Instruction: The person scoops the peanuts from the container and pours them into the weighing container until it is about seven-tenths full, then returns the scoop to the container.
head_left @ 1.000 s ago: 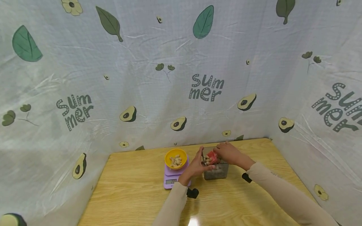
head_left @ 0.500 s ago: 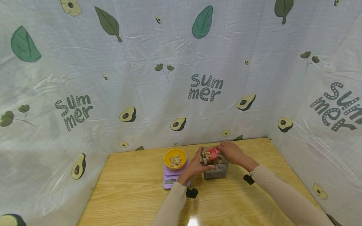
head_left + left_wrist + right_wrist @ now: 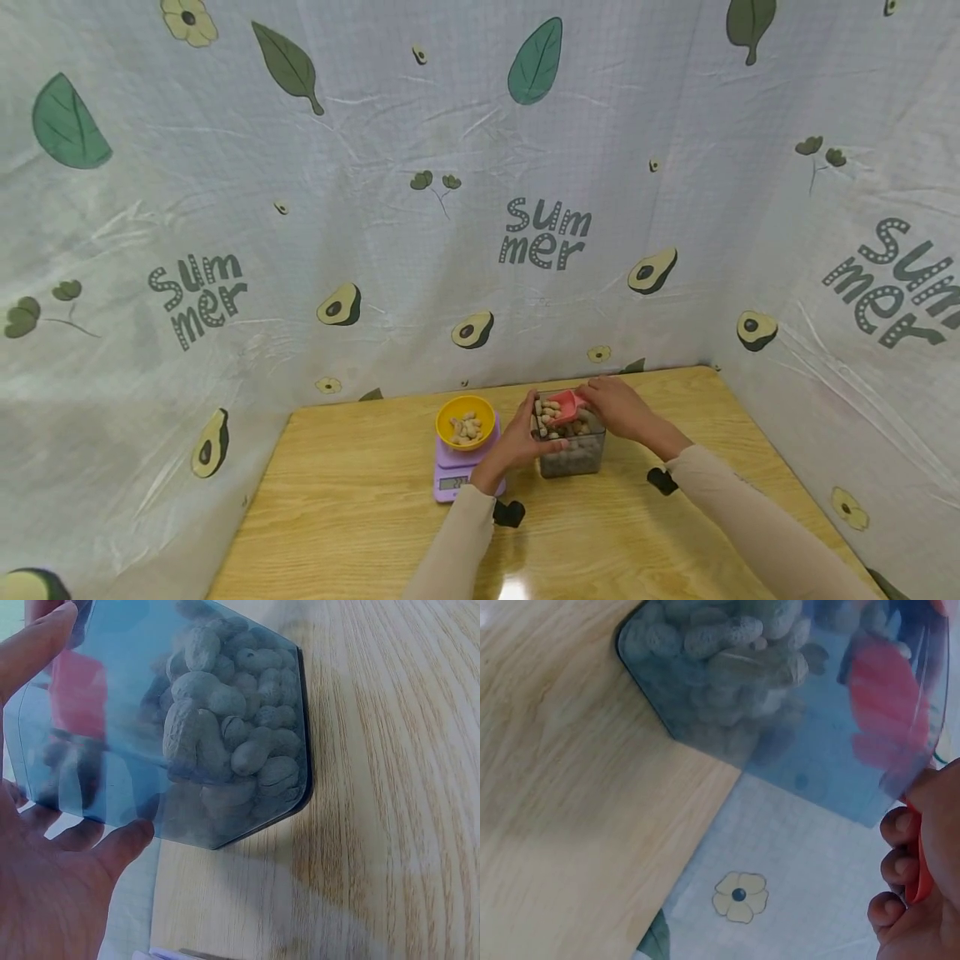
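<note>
My right hand (image 3: 617, 406) grips the handle of a red scoop (image 3: 567, 406), with its fingers curled round it in the right wrist view. The scoop is tilted inside the top of a clear plastic container (image 3: 573, 461), with peanuts beside its mouth. Peanuts (image 3: 225, 735) fill the container's lower part. My left hand (image 3: 519, 442) holds the container from the left, thumb across the front and fingers along the side. Left of that hand, a yellow bowl (image 3: 448, 410) with several peanuts (image 3: 467, 428) sits on a purple kitchen scale (image 3: 446, 460); the last digits of its display are hard to read.
A wooden table (image 3: 337, 500) carries everything. Behind it and at both sides hangs a white cloth (image 3: 405, 250) printed with leaves and avocados. The scale stands close by the left forearm.
The scoop has turned and come up a little among the peanuts, so more of its mouth shows. My right hand has shifted slightly right; my left hand has stayed on the container.
</note>
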`<state>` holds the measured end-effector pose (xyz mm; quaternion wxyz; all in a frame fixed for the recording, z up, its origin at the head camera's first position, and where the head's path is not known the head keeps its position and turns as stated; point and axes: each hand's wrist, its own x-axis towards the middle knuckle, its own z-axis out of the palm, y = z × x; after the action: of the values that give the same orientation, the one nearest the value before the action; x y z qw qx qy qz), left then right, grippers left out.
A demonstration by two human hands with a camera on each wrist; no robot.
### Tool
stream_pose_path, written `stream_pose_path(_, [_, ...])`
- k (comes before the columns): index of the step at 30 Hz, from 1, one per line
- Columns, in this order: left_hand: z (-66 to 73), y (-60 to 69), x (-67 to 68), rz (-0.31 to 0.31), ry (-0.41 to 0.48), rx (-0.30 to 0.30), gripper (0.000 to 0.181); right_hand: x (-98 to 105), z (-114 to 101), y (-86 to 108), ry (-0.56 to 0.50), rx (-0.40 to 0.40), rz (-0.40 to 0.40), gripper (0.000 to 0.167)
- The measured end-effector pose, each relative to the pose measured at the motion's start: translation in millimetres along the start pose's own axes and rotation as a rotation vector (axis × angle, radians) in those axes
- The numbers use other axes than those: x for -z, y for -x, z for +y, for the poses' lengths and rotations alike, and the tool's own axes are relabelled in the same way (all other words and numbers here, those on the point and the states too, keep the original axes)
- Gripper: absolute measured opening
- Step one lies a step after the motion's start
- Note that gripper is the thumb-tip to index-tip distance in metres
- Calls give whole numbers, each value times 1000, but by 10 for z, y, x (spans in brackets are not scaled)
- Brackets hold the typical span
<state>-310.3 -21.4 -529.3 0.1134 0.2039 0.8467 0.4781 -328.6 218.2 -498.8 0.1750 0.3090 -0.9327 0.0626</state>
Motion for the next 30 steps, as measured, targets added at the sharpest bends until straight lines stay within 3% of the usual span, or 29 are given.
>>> stream_pose_path(7, [19,6,-4,15,1,10,113,-2,7,85,-66,-80,-15,23])
stream_pose_path(12, [22,7,-12,14,-25,16,112,27,5,140,-139,-90,13,26])
stream_pose_path(19, [41,21,-13,22,8,25,110,46,81,226,-242,-87,63,26])
stream_pose_path(30, [59,33,-14,18,-5,7,117,188,141,300,-281,-167,56,27])
